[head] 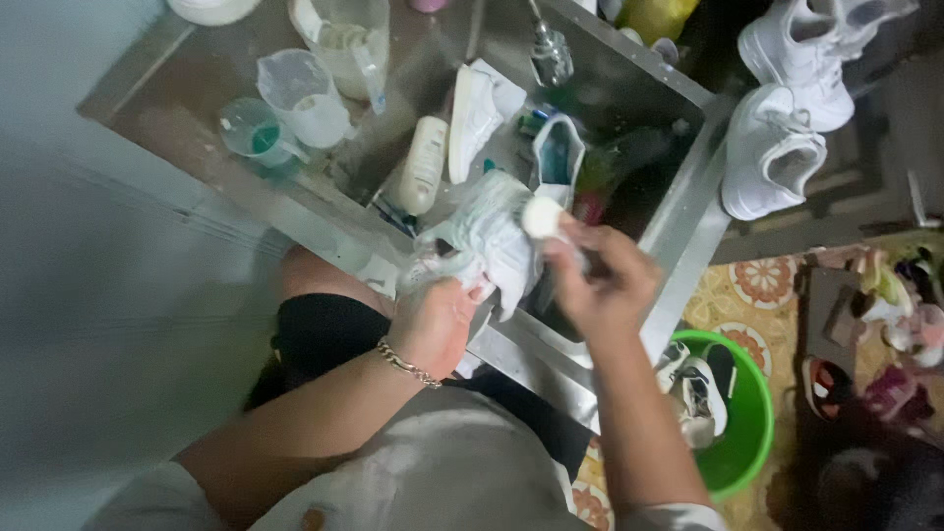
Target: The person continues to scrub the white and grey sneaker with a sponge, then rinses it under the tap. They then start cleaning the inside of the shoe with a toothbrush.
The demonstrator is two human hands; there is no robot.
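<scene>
You are gripping a white sneaker (482, 241) in your left hand (438, 324), fingers curled tight around its near end, a chain bracelet (405, 363) hanging at that wrist. The shoe is sitting just above the near rim of the metal sink (678, 211), roughly in the middle of the view. At three o'clock from the shoe, your right hand (600, 275) is closing its fingers around a small round white scrubber (541, 216), and you are pressing it against the shoe's upper; the rest of the tool is hidden inside your fist, so I cannot tell its shape.

Inside the sink, at twelve o'clock from the shoe, a second white sneaker (477, 113) is lying on its side, with a cream bottle (423, 165) just beside it at eleven o'clock and a teal-lined shoe (558, 157) at one o'clock. Farther out at ten o'clock, clear plastic jugs (305, 93) are standing on the counter near a small green-tinted cup (254, 130). At two o'clock, past the sink's edge, a pair of white sneakers (787, 108) is resting. At five o'clock, a green basin (752, 423) is holding more shoes on the patterned floor.
</scene>
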